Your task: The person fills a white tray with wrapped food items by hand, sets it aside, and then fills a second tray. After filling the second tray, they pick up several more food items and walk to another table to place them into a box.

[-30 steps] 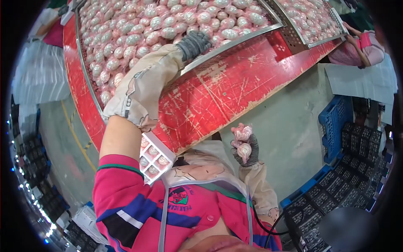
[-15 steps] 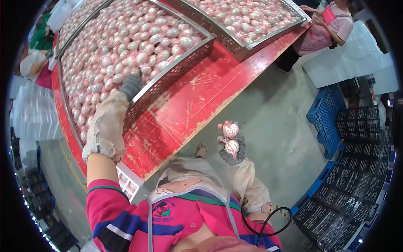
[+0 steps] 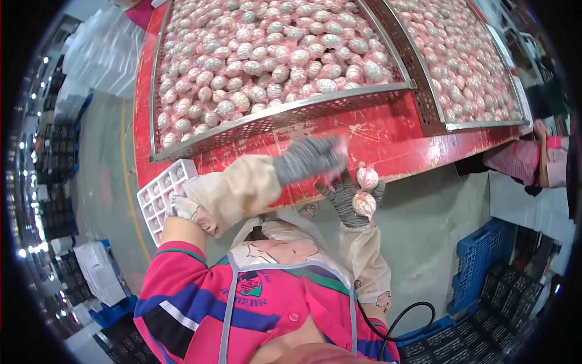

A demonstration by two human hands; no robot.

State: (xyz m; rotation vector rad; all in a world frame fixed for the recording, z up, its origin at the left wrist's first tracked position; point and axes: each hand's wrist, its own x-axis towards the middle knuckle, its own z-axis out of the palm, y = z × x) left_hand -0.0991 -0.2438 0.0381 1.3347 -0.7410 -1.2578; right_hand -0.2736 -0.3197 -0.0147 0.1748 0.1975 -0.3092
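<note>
My left hand (image 3: 310, 160), in a grey glove, is smeared by motion above the red table edge. At its fingertips is a blurred pinkish wrapped egg (image 3: 342, 151). Just beyond the table's edge, my right hand (image 3: 353, 203) is palm up in a grey glove. Two wrapped eggs, an upper one (image 3: 367, 178) and a lower one (image 3: 364, 204), lie in it, in clear film with pink and red print. The thumb side of that hand is spread towards the left hand. Ahead, a metal tray (image 3: 285, 109) with perforated sides holds a thick layer of similar wrapped eggs (image 3: 254, 68).
A white compartment tray (image 3: 162, 197) with wrapped eggs in it is by my left forearm. The red table (image 3: 388, 130) carries another egg-filled tray (image 3: 485, 125) at right. A person (image 3: 536, 158) stands at the far right. Blue pallets (image 3: 482, 258) and black crates (image 3: 506, 297) lie at lower right.
My left hand has come out of the egg tray and over to my right hand, with a wrapped egg at its fingers. The view has turned left. The right hand still holds two eggs.
</note>
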